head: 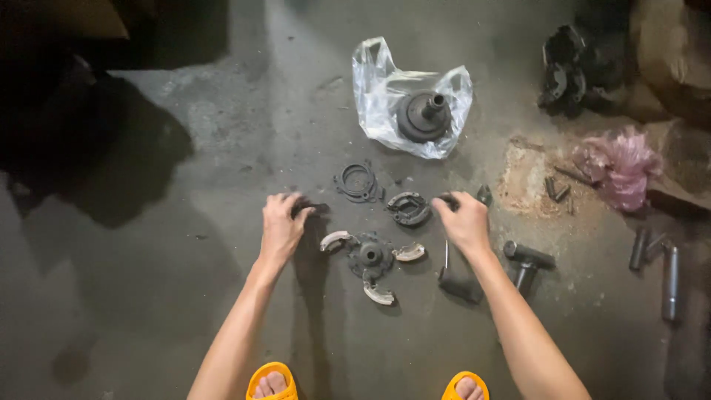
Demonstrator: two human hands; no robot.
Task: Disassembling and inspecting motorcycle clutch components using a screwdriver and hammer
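Head view, clear plastic bag (378,96) beyond hands, pink bag (621,167) right

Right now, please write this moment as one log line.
left hand: grips dark part | right hand: grips dark part | three-shoe clutch hub: between hands, on floor | plastic bag: beyond

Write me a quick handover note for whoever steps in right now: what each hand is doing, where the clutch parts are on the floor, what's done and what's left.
Left hand: closed on a small dark part, on the floor.
Right hand: closed on another dark part, beside the brake-shoe-like piece.
Between the hands: clutch carrier with three shoes spread out, lying flat.
Above it: a dark ring plate. Further up: a pulley hub on a clear plastic bag.
By the right forearm: a hammer and a hand tool.
Done: parts lie separated.
Left: nothing is joined yet.
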